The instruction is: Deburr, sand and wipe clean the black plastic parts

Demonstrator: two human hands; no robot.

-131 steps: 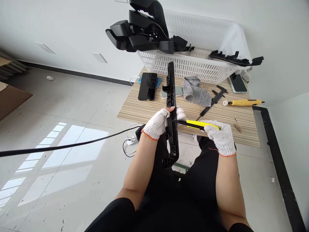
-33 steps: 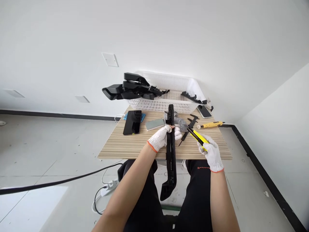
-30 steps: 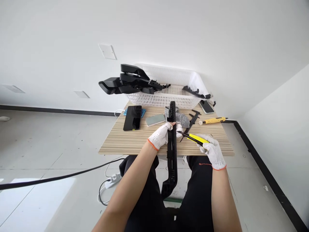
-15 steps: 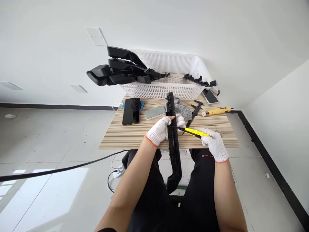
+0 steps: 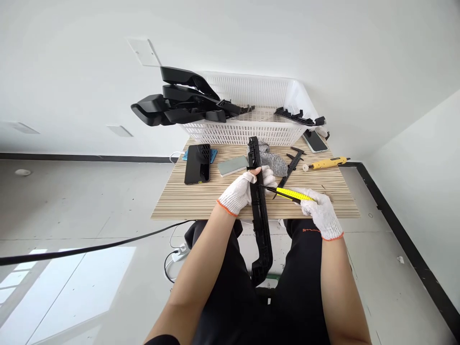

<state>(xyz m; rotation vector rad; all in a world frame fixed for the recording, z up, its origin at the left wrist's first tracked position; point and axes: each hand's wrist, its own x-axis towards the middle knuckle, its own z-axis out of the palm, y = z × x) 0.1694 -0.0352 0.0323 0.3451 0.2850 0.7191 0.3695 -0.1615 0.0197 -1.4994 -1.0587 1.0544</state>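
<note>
A long black plastic part (image 5: 261, 225) with a bent lower end runs down over the table's front edge. My left hand (image 5: 237, 192), in a white knit glove, is closed around its upper half, thumb on top and fingers beneath. My right hand (image 5: 321, 211), gloved likewise, grips yellow-and-black tweezers (image 5: 293, 194). Their thin dark tips point left and reach the part just below my left thumb; whether they pinch anything there is too small to tell. Behind the part lies a grey knit glove (image 5: 275, 164), and beside it a black caliper (image 5: 292, 167).
A white plastic basket (image 5: 237, 132) stands at the back, with black plastic parts (image 5: 187, 98) jutting over its left side. On the wooden table (image 5: 183, 203) are a black phone-like device (image 5: 197, 164), a grey-green block (image 5: 232, 165), a yellow pen-like tool (image 5: 327, 163) and another phone (image 5: 315, 142).
The whole view has shifted slightly. Both hands keep their grips, and the tweezers' tips stay at nearly the same place on the black part.
</note>
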